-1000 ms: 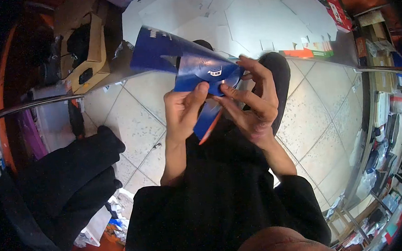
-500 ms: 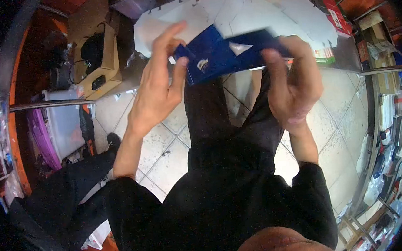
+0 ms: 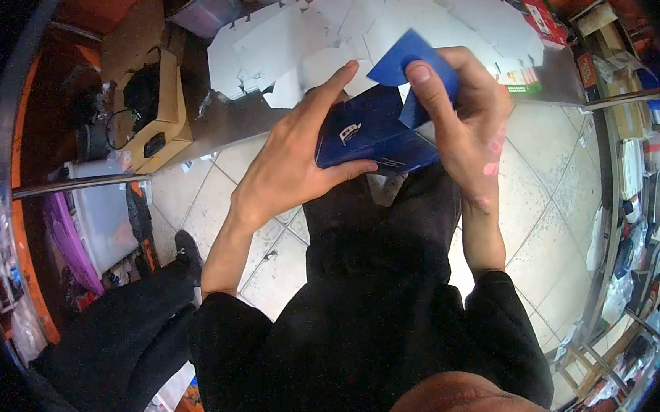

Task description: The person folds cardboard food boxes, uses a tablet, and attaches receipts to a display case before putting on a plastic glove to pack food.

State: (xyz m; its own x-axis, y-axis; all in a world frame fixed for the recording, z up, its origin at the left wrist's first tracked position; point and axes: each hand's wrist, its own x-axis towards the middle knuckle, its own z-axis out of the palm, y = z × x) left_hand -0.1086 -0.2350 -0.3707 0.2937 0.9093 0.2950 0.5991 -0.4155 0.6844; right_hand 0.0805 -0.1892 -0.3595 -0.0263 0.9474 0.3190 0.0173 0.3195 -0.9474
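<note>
A dark blue cardboard box (image 3: 374, 130) with a small white print is held in front of me, above my lap. My left hand (image 3: 292, 159) grips its left end, thumb along the near side and fingers over the far side. At the right end, my right hand (image 3: 466, 93) pinches a lighter blue flap (image 3: 404, 59) of the box between thumb and fingers. The flap stands up from the box. My right fingertips are partly hidden behind it.
Flat white card sheets (image 3: 288, 44) lie on the work table beyond the box. An open brown carton (image 3: 167, 118) with dark items stands at the left. Shelves (image 3: 636, 207) line the right side. Another person's dark-clothed leg (image 3: 124, 320) is at my left.
The box has turned and come a little nearer to me. My left hand has moved right and closed further around it. My right hand has raised the end flap.
</note>
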